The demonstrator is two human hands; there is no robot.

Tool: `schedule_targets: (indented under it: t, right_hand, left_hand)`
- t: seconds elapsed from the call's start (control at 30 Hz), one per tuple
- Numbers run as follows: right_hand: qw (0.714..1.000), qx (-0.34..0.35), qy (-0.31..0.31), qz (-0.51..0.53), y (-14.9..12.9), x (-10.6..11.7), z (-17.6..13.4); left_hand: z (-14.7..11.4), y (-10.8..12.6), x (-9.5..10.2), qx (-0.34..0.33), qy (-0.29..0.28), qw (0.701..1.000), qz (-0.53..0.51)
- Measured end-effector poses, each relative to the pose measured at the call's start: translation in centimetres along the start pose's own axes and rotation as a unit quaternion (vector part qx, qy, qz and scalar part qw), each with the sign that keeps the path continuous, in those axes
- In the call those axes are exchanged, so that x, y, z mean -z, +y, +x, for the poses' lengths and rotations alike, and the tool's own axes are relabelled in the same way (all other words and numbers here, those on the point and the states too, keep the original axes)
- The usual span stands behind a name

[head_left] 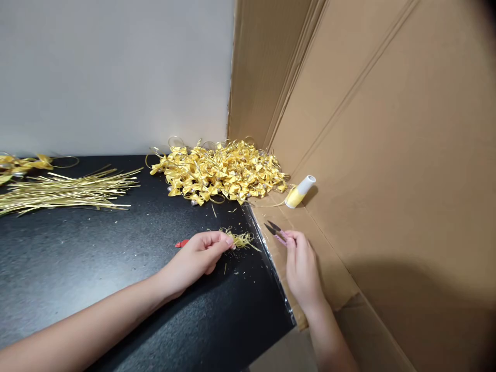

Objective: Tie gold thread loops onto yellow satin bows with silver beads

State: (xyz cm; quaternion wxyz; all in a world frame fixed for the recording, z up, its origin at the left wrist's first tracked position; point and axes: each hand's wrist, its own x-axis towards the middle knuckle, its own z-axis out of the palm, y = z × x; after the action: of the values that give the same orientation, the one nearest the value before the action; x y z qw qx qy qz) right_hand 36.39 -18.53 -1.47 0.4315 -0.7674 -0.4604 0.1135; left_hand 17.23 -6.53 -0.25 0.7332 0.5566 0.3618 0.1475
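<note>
My left hand [205, 250] is pinched closed, thumb against fingers, at the near left of a small tangled heap of gold thread scraps [243, 239]. What lies between its fingertips, if anything, is too small to make out. Thread snips [276, 233] with dark blades and pinkish handles are gripped in my right hand [303, 266], over the cardboard at the table's right edge. Their blades stand slightly apart and point toward the upper left. A red object [181, 243], partly hidden, lies just behind my left wrist.
Yellow ribbon bows [225, 173] with gold wire loops are heaped at the back corner. Gold wire strips [73, 188] lie at left, near more bows [27, 164]. A thread cone [300, 192] stands tilted at right. Cardboard [387, 129] walls the right side of the black table [155, 325].
</note>
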Motion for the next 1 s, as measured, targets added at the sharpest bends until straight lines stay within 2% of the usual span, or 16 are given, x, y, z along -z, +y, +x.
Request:
schedule_targets:
  t: [0.1,0.17,0.23,0.43,0.63,0.8,1.0]
  right_hand:
    - [0.981,-0.07,-0.072,0.167,-1.6,-0.6,-1.5]
    - [0.96,-0.118,-0.128,0.219,-2.4,-1.3,-2.4]
    - [0.947,-0.156,-0.155,0.233,-3.0,-1.9,-2.9]
    - [0.932,-0.192,-0.165,0.258,-3.2,-2.9,-3.1]
    - [0.931,-0.213,-0.152,0.256,-2.5,-3.2,-3.5]
    - [0.928,-0.202,-0.179,0.258,-3.0,-3.0,-3.2]
    - [0.933,-0.192,-0.171,0.253,-3.1,-3.0,-3.0]
  left_hand:
    - [0.3,-0.1,-0.3,0.018,-0.017,0.998,-0.065]
    - [0.5,-0.2,-0.5,0.03,-0.019,0.995,-0.098]
    - [0.5,-0.1,-0.6,0.036,-0.015,0.993,-0.114]
    - [0.4,0.4,-1.0,0.025,-0.01,0.993,-0.116]
    - [0.4,0.8,-1.1,0.02,-0.006,0.995,-0.098]
    - [0.4,0.7,-1.3,0.012,0.002,0.997,-0.07]
    - [0.4,0.7,-1.5,0.012,-0.005,0.998,-0.065]
